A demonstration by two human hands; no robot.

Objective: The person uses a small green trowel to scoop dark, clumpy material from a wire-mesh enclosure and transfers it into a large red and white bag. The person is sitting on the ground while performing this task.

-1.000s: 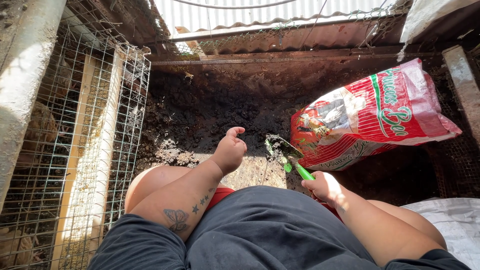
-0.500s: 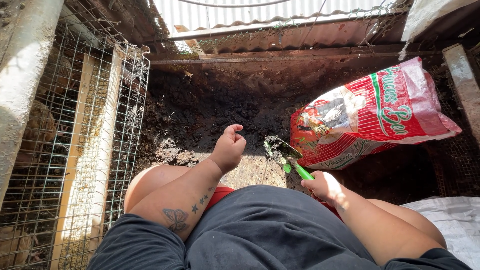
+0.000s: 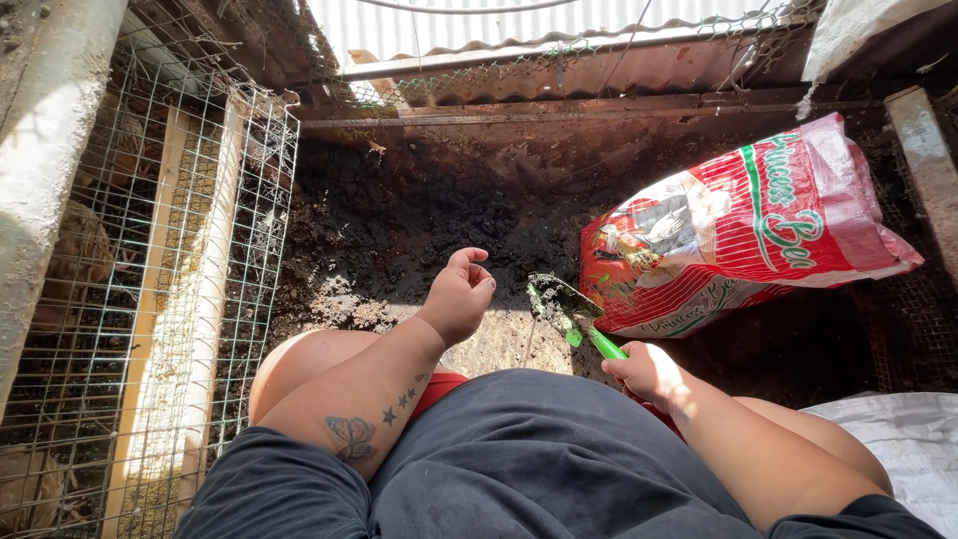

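My right hand is wrapped around the green handle of a small trowel, gripping it firmly. The blade points away from me, with dark soil clinging to it, and hovers low over the bed of soil just in front of my knees. My left hand is raised over that same bed with its fingers curled loosely inward, holding nothing. The bed is a wooden-walled box filled with dark, crumbly soil, paler and sunlit near me. To the right of the trowel, a red and white plastic bag lies slumped on its side on the soil, bulging; I cannot tell what is in it. On my left stands a wire cage.
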